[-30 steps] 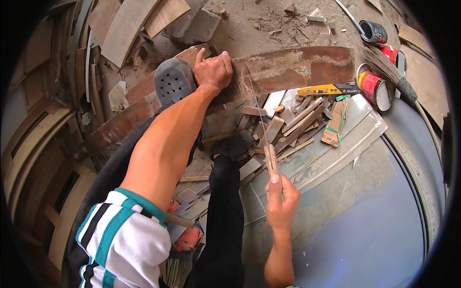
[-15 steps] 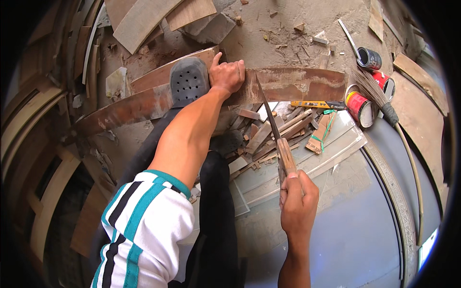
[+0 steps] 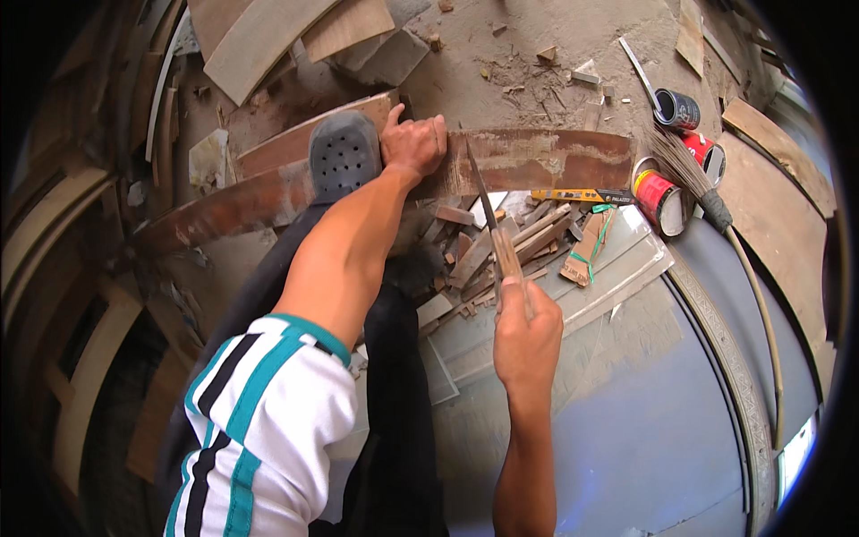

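Underfoot, a long brown board point(image 3: 582, 159) stretches before me, seemingly pinned by my grey shoe point(image 3: 344, 161), with a saw point(image 3: 484, 199) laid across it. My right hand point(image 3: 528, 336) is wrapped closed around the saw's wooden handle; my left hand point(image 3: 413, 148) bears on the board near the blade, fingers bent, though I cannot tell whether they clasp its far edge. A jumping blade could cut those knuckles; a slack foot could let the board shift; past the near edge, offcuts point(image 3: 544, 229) and a yellow-and-black tool point(image 3: 564, 194) could foul the saw
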A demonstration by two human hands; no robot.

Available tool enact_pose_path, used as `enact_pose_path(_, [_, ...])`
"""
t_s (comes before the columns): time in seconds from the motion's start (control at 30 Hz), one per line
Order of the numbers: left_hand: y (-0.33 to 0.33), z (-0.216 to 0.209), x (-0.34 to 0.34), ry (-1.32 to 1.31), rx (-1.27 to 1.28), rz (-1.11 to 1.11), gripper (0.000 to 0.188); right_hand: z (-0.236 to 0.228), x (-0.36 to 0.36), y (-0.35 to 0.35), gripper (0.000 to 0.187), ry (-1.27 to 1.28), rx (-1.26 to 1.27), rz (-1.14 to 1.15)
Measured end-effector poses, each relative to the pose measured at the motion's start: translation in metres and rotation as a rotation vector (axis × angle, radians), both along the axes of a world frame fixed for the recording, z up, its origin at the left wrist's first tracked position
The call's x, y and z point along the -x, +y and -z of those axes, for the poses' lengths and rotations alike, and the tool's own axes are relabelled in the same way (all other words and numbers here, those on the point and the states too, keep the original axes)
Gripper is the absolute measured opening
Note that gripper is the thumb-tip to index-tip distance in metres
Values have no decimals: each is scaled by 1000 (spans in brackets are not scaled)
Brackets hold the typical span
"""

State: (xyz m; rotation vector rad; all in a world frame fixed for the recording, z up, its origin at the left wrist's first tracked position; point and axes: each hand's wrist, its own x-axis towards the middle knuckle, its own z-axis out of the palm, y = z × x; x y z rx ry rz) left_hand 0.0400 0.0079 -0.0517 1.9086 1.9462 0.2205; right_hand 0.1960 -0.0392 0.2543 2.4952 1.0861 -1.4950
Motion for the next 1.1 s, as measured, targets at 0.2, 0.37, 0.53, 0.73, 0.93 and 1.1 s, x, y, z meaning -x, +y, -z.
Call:
enact_pose_path(0.2, [-4,-3,-13,-73,-43,-40,48,119,-31,-7,41,61,-246,-74])
enact_pose_path(0.37, [0,-2,-8,-18,-53,-27,52,103,-5,-10,51,323,-79,301])
enact_pose_path(0.53, [1,-4,-10,3,-41,-19,54,106,4,20,46,320,54,484])
enact_pose_path(0.73, [4,-3,-7,18,9,-31,55,40,-14,7,45,323,61,345])
enact_pose_path(0.93, [-1,-2,-7,19,-13,-19,53,81,-13,-15,55,198,-9,290])
enact_pose_path(1.1, [-4,-6,-16,20,59,16,55,132,-6,4,47,283,-26,369])
